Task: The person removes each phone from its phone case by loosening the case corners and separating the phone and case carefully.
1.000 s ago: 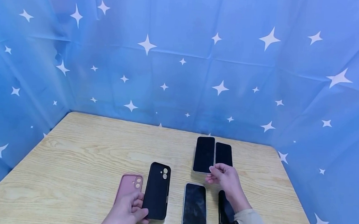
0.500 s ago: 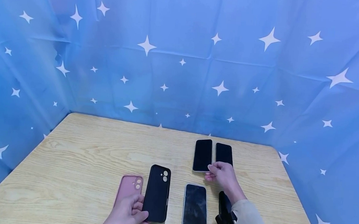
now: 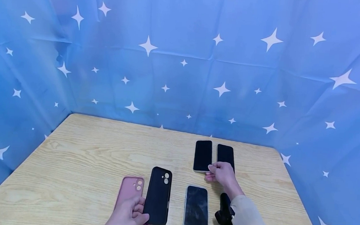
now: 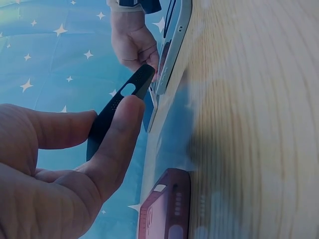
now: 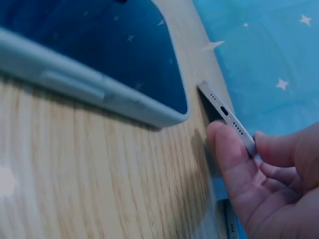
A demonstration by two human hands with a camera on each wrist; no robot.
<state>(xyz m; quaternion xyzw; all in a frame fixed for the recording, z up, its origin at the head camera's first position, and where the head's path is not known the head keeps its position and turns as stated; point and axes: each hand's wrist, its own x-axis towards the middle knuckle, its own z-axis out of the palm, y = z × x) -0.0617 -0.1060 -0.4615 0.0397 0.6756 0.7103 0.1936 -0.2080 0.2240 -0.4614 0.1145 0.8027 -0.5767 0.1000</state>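
Note:
My left hand pinches the lower left edge of a black phone case, inner side up, with its camera cutout at the top right. In the left wrist view the case is tilted and raised off the table. Partly behind that hand lies a pink phone case. At the back, my right hand pinches the lower right corner of a phone with a dark screen. The right wrist view shows this phone's bottom edge with its port, tilted above the table; whether its far side touches cannot be told.
A second dark-screened phone lies just right of the held one, partly covered by my right hand. A pale-edged phone lies nearer the front. Beside it, a black phone-like thing is mostly hidden under my right forearm. A starry blue curtain hangs behind the table.
My right hand has moved the held phone slightly left and down, widening the gap to the phone beside it. The left hand and black case have shifted only slightly.

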